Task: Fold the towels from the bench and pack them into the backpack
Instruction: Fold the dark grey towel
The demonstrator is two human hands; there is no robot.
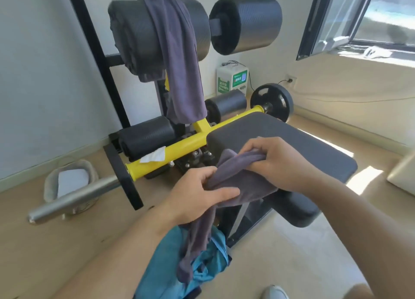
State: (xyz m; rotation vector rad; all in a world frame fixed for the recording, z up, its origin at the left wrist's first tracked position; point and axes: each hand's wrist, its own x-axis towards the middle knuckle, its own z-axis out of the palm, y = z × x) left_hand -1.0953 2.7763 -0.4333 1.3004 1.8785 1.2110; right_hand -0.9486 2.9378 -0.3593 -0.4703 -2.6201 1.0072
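I hold a grey-purple towel (pixel 235 181) over the near end of the black bench pad (pixel 292 145). My left hand (pixel 197 193) grips its lower left part, thumb across the cloth. My right hand (pixel 280 161) grips a bunched fold a little higher and to the right. The towel's loose end hangs down onto the teal backpack (pixel 166 262), which lies on the floor below my hands. A second grey-purple towel (pixel 179 65) hangs over the upper left black foam roller (pixel 134 35) of the bench.
The bench has a yellow frame (pixel 170 150), further foam rollers, a steel bar (pixel 74 199) pointing left and a weight plate (pixel 272 101) behind. A grey basket (pixel 51 181) stands at left. An open window (pixel 336 20) is at upper right, and a shoe tip (pixel 275 293) shows at the bottom.
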